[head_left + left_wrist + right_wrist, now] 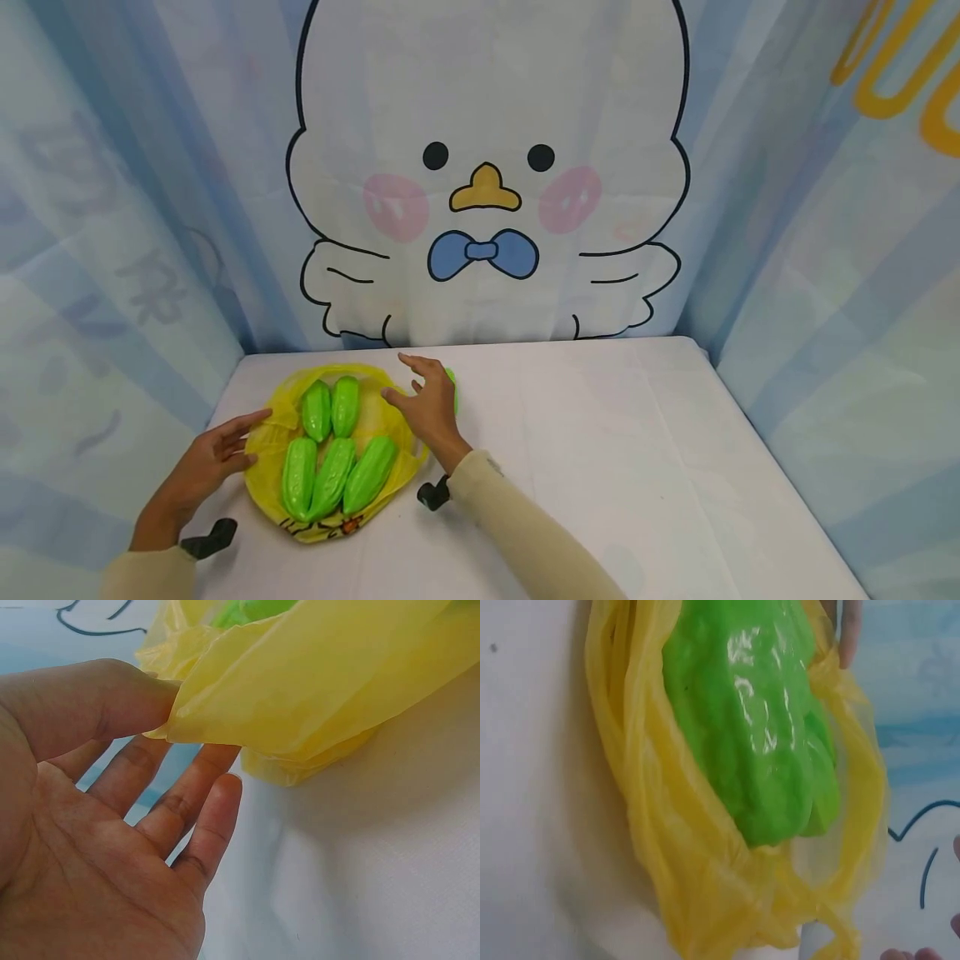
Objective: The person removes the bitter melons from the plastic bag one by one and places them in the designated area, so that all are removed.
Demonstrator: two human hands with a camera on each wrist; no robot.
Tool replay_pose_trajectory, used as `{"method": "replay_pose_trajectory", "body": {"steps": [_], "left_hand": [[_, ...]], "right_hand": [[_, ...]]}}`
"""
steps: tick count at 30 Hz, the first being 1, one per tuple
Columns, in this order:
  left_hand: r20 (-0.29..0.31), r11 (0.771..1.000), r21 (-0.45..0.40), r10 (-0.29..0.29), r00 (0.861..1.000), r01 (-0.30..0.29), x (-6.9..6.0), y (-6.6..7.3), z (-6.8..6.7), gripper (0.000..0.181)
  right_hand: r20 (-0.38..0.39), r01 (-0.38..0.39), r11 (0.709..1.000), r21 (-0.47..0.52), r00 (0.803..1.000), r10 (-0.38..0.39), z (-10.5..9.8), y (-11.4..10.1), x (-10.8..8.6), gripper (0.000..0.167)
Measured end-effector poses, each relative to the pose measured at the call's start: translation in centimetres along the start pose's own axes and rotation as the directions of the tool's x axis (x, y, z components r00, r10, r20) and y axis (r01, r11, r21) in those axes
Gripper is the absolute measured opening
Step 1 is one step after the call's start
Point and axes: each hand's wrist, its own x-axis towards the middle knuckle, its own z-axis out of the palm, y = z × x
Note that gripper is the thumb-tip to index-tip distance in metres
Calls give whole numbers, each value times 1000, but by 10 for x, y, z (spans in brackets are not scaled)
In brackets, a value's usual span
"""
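Note:
A yellow plastic bag [255,487] lies spread at the table's left, with several glossy green cucumber-like pieces [299,475] on it, two behind and three in front. My left hand [206,467] touches the bag's left edge, its fingers extended; in the left wrist view, the thumb [112,701] meets the yellow film. Over the bag's right side is my right hand [431,408], thumb and fingers spread apart around nothing. Behind it another green object [453,387] shows only in part. In the right wrist view, a green piece [750,735] sits among the bag's folds.
A white cloth covers the table [600,467]. Patterned blue curtains [840,292] stand at both sides, and a chick-print curtain [487,100] hangs at the back. Dark wrist-camera mounts [210,539] sit on both wrists.

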Motion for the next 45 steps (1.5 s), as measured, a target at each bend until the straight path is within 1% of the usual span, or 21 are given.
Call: {"method": "replay_pose_trajectory", "body": {"steps": [6, 10, 16, 19, 22, 25, 30, 33, 40, 45], "left_hand": [[-2, 1000, -1, -17, 1000, 17, -1, 3, -1, 68], [0, 1000, -2, -22, 1000, 22, -1, 2, -1, 69], [1, 999, -3, -36, 999, 36, 1, 2, -1, 70], [8, 1000, 1, -26, 1000, 26, 1, 3, -2, 70], [9, 1000, 6, -29, 1000, 29, 2, 3, -2, 69], [15, 1000, -6, -27, 1000, 27, 2, 3, -2, 69], [5, 1000, -19, -6, 1000, 6, 3, 3, -1, 68], [-5, 1000, -14, -13, 1000, 13, 4, 3, -1, 68], [-3, 999, -34, -8, 1000, 8, 3, 3, -1, 68], [-7, 999, -35, -6, 1000, 5, 5, 2, -1, 67]], "right_hand": [[26, 15, 1000, -9, 1000, -15, 14, -4, -1, 60], [50, 33, 999, -16, 998, -32, 21, -7, -2, 57], [78, 35, 999, -26, 996, -33, 29, -8, -3, 56], [90, 26, 999, -45, 996, -22, 34, -7, -3, 56], [108, 19, 998, -59, 994, -13, 39, -5, -3, 57], [130, 17, 997, -72, 991, -8, 43, -4, -3, 57], [169, 6, 995, -99, 986, 11, 48, -4, -4, 56], [178, -3, 993, -118, 984, 24, 52, -3, -3, 55], [184, 26, 986, -166, 983, 5, 63, -1, 0, 51], [193, 17, 979, -204, 981, 23, 67, -1, 3, 52]]}}
